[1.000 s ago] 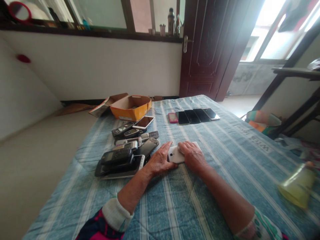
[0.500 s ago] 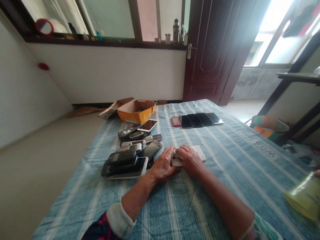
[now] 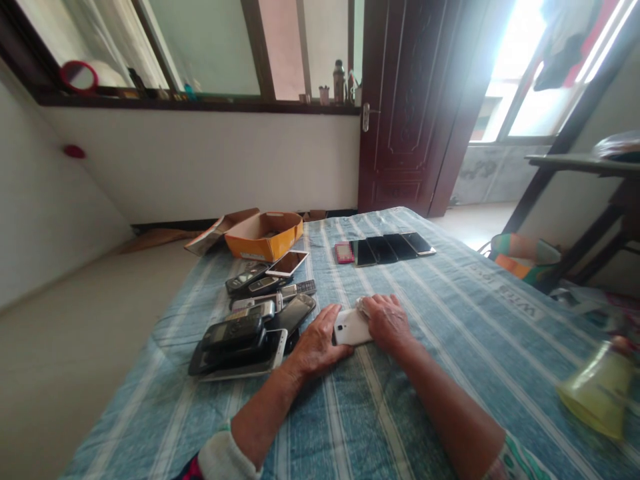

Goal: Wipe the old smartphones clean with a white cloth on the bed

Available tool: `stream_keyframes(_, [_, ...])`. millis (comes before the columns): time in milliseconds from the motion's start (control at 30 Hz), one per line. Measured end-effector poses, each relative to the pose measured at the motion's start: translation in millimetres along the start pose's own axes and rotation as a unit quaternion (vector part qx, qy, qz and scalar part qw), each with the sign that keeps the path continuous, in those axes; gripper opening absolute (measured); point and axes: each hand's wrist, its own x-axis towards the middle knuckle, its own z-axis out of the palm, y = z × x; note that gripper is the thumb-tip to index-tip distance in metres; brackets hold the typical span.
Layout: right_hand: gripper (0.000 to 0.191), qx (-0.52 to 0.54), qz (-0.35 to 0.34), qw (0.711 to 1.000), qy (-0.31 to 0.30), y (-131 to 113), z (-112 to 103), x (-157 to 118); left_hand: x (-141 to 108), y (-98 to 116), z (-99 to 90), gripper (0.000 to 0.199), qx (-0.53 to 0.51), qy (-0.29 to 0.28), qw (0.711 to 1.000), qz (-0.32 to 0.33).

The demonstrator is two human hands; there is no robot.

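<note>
A white phone (image 3: 353,327) lies back side up on the striped blue cloth, its camera end toward the left. My left hand (image 3: 319,340) grips that end, with the thumb at the near edge and the fingers at the far edge. Bunched in my right hand (image 3: 390,323) is a small whitish cloth or tissue (image 3: 362,305), pressed on the phone's back. My right hand hides the phone's right end. Left of my hands is a pile of old phones (image 3: 235,330), black, silver and white.
Behind the pile stands an open orange box (image 3: 265,248). A row of dark phones (image 3: 385,249) with a pink-edged item (image 3: 344,253) lies farther back. A yellow translucent container (image 3: 597,390) is at the right, and a brown door (image 3: 405,107) is behind.
My right hand has slid right along the white phone with the bunched cloth, uncovering more of its back. My left hand still holds the left end. The camera view has shifted slightly.
</note>
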Motion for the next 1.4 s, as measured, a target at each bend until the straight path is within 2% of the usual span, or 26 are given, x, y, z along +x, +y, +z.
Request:
stream_keyframes(267, [0.028, -0.038, 0.074, 0.996, 0.022, 7.9, 2.3, 4.7, 0.3, -0.8, -0.2, 0.079, -0.005, 0.008, 1.0, 0.005])
stream_keyframes(467, [0.026, -0.053, 0.119, 0.992, 0.006, 11.0, 0.1, 7.4, 0.8, -0.5, 0.2, 0.077, 0.013, -0.002, 1.0, -0.002])
stream_keyframes(767, [0.027, -0.036, 0.107, 0.993, 0.013, 14.6, 6.5, 13.8, 0.9, -0.5, -0.3, 0.074, 0.013, 0.001, 1.0, -0.003])
stream_keyframes(1067, [0.026, -0.061, 0.115, 0.992, 0.007, 10.9, -1.3, 8.2, 0.9, 0.9, -1.5, 0.071, 0.015, 0.002, 1.0, 0.008])
stream_keyframes(1300, [0.018, -0.035, 0.156, 0.985, 0.065, 22.5, 6.0, 12.8, 0.6, -4.1, -0.2, 0.069, 0.018, 0.001, 1.0, 0.011])
stream_keyframes(1400, [0.019, -0.047, 0.156, 0.984, 0.066, 24.8, 8.1, 14.8, 0.4, -4.4, -0.2, 0.068, 0.028, -0.005, 1.0, 0.013])
